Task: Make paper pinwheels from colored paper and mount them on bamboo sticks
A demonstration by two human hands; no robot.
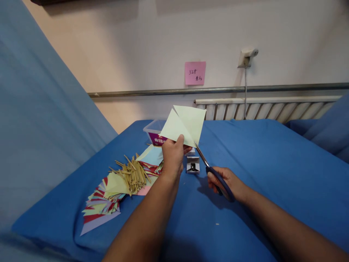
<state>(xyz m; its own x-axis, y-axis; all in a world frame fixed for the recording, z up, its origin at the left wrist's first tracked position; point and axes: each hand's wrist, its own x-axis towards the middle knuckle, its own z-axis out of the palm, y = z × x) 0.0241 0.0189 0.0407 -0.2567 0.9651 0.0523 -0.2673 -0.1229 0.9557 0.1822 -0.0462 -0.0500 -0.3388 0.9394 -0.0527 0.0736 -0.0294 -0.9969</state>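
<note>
The pink sticky note (195,73) on the wall beyond my hands carries dark handwriting that I can't read for certain. The clear plastic box (154,131) behind my left hand (172,157) has a purple label with white characters, mostly hidden by the sheet. My left hand pinches the pale green square paper sheet (184,125) by its lower edge, thumb in front, holding it up above the blue cloth-covered table (259,160). The sheet is split into two triangles that meet at my fingers and spread up and apart. My right hand (227,183) grips the blue-handled metal scissors (212,171); their long axis runs from my palm up and left, blade tips at the sheet's lower corner. I can't tell how far apart the blades stand. Left of my left forearm lie thin wooden sticks (133,174) on coloured paper triangles (102,203). A small white box (193,165) sits between my hands, contents unclear.
</note>
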